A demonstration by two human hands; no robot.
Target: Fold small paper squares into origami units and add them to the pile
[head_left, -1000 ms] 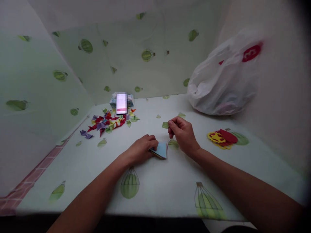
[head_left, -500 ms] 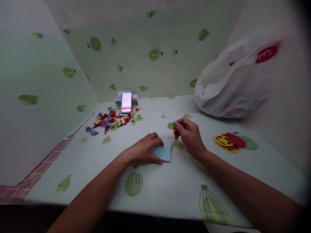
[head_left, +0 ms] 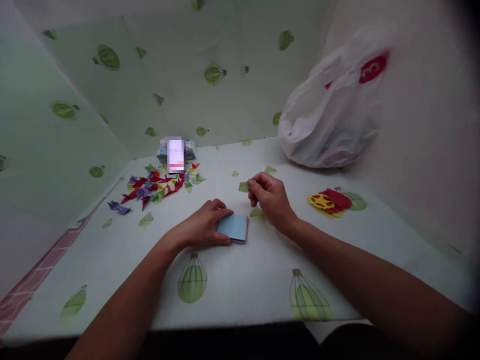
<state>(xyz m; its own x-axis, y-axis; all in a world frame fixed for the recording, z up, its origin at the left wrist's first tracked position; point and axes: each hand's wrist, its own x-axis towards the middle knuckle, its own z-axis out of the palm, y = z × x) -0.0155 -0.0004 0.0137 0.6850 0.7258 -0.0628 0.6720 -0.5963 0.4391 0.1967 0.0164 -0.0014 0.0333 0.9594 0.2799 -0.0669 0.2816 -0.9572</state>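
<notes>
My left hand rests on the table with its fingers curled round the left edge of a small stack of coloured paper squares, light blue on top. My right hand hovers just right of the stack, fingers pinched on a small folded green paper piece. Both forearms reach in from the bottom of the view.
A pile of folded paper shapes in red, purple and green lies at the back left, beside a small box. A white plastic bag sits at the back right. Red and yellow paper pieces lie to the right. Balloon-patterned cloth covers the table and walls.
My left hand has shifted its grip on the paper stack, which now lies flatter. My right hand keeps pinching the green piece. The view has swung a little.
</notes>
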